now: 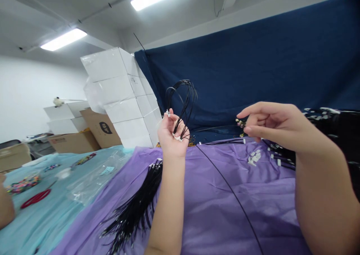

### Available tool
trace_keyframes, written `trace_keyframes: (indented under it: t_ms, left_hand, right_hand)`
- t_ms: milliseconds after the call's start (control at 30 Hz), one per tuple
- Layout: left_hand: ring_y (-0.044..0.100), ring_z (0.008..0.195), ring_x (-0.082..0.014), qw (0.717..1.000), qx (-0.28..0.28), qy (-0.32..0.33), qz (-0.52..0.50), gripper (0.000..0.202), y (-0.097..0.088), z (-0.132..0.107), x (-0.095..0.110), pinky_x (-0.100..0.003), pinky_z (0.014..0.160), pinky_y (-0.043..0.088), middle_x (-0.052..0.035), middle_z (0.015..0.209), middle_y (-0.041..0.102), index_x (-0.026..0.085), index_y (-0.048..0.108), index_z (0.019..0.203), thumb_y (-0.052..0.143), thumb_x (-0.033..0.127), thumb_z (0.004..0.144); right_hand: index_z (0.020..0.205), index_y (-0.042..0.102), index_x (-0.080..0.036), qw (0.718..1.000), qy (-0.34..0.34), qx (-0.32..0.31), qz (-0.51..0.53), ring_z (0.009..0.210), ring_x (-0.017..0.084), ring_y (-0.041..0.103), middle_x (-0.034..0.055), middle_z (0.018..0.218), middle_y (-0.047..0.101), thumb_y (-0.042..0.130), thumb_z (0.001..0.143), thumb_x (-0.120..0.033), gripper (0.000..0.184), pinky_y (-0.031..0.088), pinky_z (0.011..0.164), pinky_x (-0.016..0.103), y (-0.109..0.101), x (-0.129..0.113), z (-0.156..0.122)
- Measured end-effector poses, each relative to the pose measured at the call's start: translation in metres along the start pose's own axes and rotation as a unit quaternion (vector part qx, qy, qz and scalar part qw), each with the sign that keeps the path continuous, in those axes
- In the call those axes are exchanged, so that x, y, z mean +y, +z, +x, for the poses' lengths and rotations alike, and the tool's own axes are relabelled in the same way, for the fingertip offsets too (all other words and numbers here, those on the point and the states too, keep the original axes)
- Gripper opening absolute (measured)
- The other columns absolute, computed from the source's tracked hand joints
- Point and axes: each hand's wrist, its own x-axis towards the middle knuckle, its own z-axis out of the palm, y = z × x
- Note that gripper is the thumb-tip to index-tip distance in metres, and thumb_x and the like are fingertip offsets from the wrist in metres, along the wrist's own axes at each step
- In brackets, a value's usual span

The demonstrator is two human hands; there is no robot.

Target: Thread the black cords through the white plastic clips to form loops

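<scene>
Head view: the left hand (172,138) is closed on a bundle of thin black cords bent into a cord loop (184,83), the thumb and forefinger pinching near some white tips (168,113) while a second white piece (177,137) sits lower, against the palm. From that grip the loop's long axis runs upright, arching above the fingers, its two sides coming down into the same hand. The right hand (271,122) is on the right of the loop and well apart from it, so the left is the nearer; its forefinger and thumb stand apart, pointing left toward the loop, the other fingers curled. Small pink and yellow bits (240,123) show at its fingertips; whether they are touched or lie behind cannot be told. A single cord (225,182) runs from close beside the loop's lower end down and to the right across the purple cloth (239,217); whether it belongs to the bundle is unclear. Farther out, a bunch of black cords (137,202) lies below and left of the loop, slanting, white ends uppermost; white scraps (254,156) lie below and right of it, and stacked white boxes (132,131) stand to its left.
</scene>
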Motion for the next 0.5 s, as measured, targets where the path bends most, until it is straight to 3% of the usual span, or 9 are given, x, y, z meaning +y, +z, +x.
trace_keyframes:
  t_ms: [133,233,400,500]
  left_hand:
    - [0.029,0.033,-0.0019,1.000,0.012,0.022,-0.005,0.014,0.0010,-0.0001,-0.0003,-0.014,0.030,0.024,0.0049,0.058,0.058,0.015,0.062,0.094,0.053,0.025,0.094]
    - [0.027,0.033,-0.0023,0.999,0.025,0.022,-0.007,0.016,0.0049,-0.0036,-0.0007,-0.014,0.029,0.023,0.0048,0.058,0.058,0.015,0.060,0.089,0.051,0.027,0.095]
    - [0.026,0.032,-0.0024,0.999,-0.003,0.051,0.003,0.021,0.0093,-0.0084,-0.0005,-0.015,0.028,0.019,0.0060,0.056,0.053,0.016,0.058,0.084,0.046,0.027,0.097]
    - [0.027,0.033,-0.0021,0.997,-0.008,0.072,0.012,0.019,0.0091,-0.0086,-0.0016,-0.015,0.028,0.019,0.0064,0.055,0.049,0.017,0.058,0.084,0.047,0.025,0.096]
  right_hand:
    - [0.107,0.064,-0.028,0.973,-0.038,-0.062,0.220,0.042,0.007,0.051,-0.0058,0.063,0.055,0.068,0.087,-0.028,0.020,0.043,0.038,0.020,-0.0061,0.0027,-0.0029]
    - [0.095,0.064,-0.029,0.942,-0.033,-0.098,0.320,0.040,0.007,0.052,-0.0062,0.061,0.055,0.068,0.087,-0.035,0.011,0.042,0.036,0.019,-0.0041,0.0029,-0.0014]
    - [0.070,0.051,-0.022,0.930,0.010,-0.124,0.346,0.032,0.007,0.044,-0.0092,0.042,0.038,0.071,0.082,-0.042,0.031,0.038,0.035,0.017,-0.0016,-0.0001,-0.0018]
    - [0.063,0.040,-0.022,0.960,-0.035,-0.101,0.259,0.024,0.006,0.035,-0.0114,0.033,0.028,0.063,0.087,-0.049,0.042,0.030,0.031,0.018,-0.0029,0.0009,-0.0037]
